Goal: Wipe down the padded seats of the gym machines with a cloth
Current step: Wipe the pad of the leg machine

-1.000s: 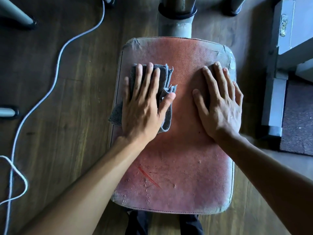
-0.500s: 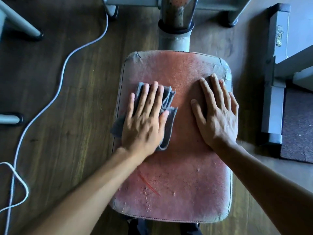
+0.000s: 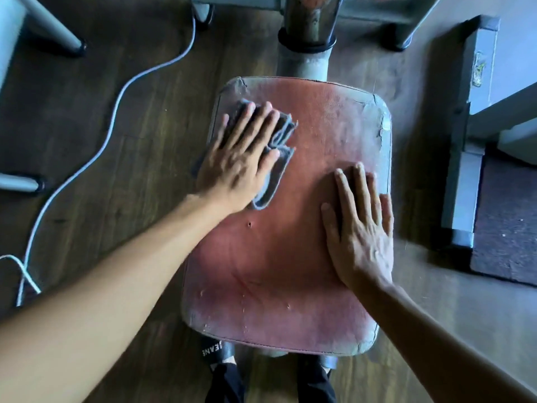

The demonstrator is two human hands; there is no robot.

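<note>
— Where is the cloth?
— The grey cloth [image 3: 276, 181] lies bunched on the far left part of the red padded seat [image 3: 276, 271], close to its left edge, under the left hand [image 3: 241, 158].
— Is it clutched?
— No. That hand's grip is slack: the fingers are straight and spread, and the palm presses the cloth flat on the pad. Folds stick out on the thumb side. The hand looks slightly blurred.
— And the other one?
— The right hand [image 3: 363, 228] lies flat on bare pad near the right edge, fingers straight, its grip holding nothing.
— The seat itself?
— Worn and scuffed, with small holes and a cracked far right corner. It sits on a grey post [image 3: 305, 62].
— Around it?
— A white cable [image 3: 112, 123] snakes over the dark wood floor [image 3: 116, 199] at the left, and a grey machine frame [image 3: 462, 184] stands at the right.
</note>
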